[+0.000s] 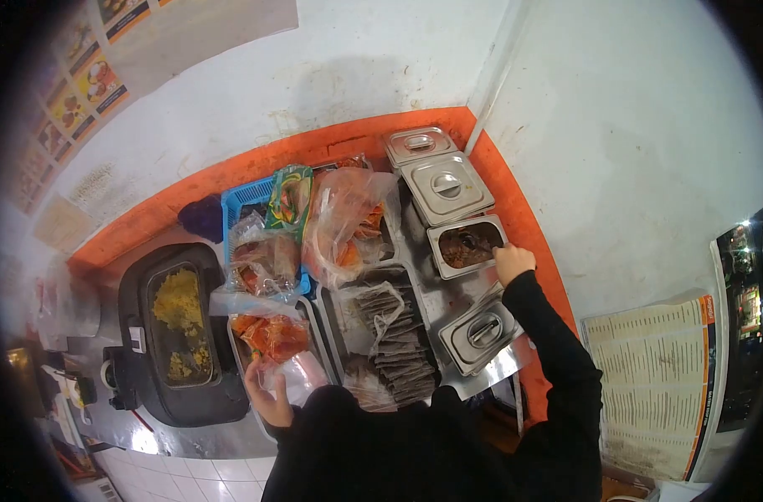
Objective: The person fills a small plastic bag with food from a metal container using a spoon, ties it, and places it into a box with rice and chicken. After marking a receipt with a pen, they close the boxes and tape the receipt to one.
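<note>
My right hand (pixel 513 263) is closed at the right rim of an uncovered steel pan (pixel 432 244) of dark brown sauce (pixel 463 253). It grips the handle of a spoon (pixel 473 241) whose bowl end dips into the sauce. My left hand (pixel 268 395) hangs with fingers apart at the near left edge of a metal tray (pixel 321 339). In that tray lies orange-red food (pixel 272 336) with clear plastic about it, just above my left fingertips. The pan's loose lid (pixel 483 334) rests nearer to me, below my right hand.
Two lidded steel pans (pixel 447 186) stand behind the open one. A tray of stacked dark flat pieces (pixel 395 343) is in the middle. Plastic bags (pixel 339 226) fill a blue basket (pixel 231 222). A black container (pixel 138 293) with yellow food (pixel 179 301) stands left.
</note>
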